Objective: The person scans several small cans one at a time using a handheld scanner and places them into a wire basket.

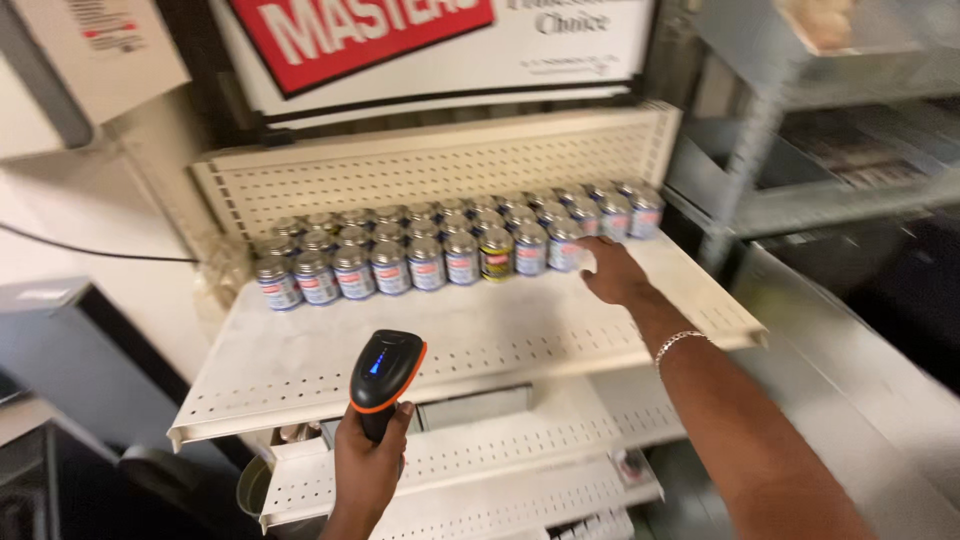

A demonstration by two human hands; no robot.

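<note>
— Reaching across the shelf (480, 345) with my right hand (612, 272), fingers spread loose and closed on nothing, tips just touching the can (565, 245) at the right end of the front row.

— And the other one?

— My left hand (368, 468) is wrapped tight round the grip of a barcode scanner (385, 372), black with an orange rim and a small blue light on top, held low at about six o'clock from the cans.

— What do the cans look like?

— Small round tins (430, 245), silvery lids, mostly blue and white labels with a red patch. They stand upright in close rows, touching one another, along the back of the cream perforated shelf. One yellow-labelled can (496, 253) sits in the front row, at about nine o'clock from my fingertips.

— How would one handle?

— I'd judge it stiff, metal, not fragile, and with some weight for its size if full. The label wrap looks glossy, so probably a bit slick. Packed that tight, the sides are hard to get at, so I'd pinch it from above at the lid rim, or tip the end can out toward three o'clock where the shelf is bare, then grip it round the waist.

— Anything else about?

— A grey metal rack (780, 170) off at two o'clock, and lower perforated shelves (500, 460) beneath
</note>
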